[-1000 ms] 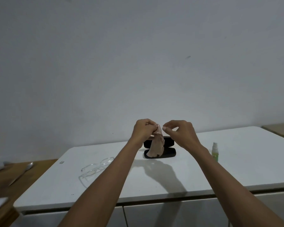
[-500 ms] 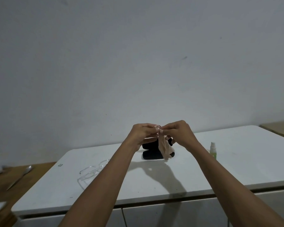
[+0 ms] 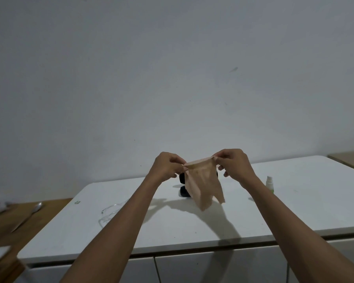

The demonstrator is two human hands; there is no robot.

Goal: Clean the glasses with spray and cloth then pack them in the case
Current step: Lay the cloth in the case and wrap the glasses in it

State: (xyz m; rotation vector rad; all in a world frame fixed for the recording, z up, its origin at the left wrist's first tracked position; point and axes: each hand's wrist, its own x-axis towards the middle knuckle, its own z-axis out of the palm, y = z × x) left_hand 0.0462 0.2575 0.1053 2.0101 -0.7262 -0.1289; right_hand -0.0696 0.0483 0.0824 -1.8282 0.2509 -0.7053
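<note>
Cloth: we hold the beige cloth stretched by its top edge in the air above the white table; the rest hangs down in loose folds, its lower corners free.
Left hand: our left hand sits at 9 o'clock of the cloth, thumb and fingers pinched tight on the left top corner.
Right hand: our right hand sits at 3 o'clock of the cloth, thumb and forefinger pinched narrow on the right top corner, the other fingers curled loosely below.
Case: the black case stands open on the table behind the cloth, mostly hidden by it; we see only its left end at about 8 o'clock of the cloth.
Spray: the small spray bottle stands upright on the table at 3 o'clock of the cloth, just beyond our right wrist.
Glasses: the clear-framed glasses lie on the table at 8 o'clock of the cloth, well apart from the case, partly hidden by our left forearm.
Side surface: a wooden top adjoins the table at 9 o'clock, with a spoon lying on it.
</note>
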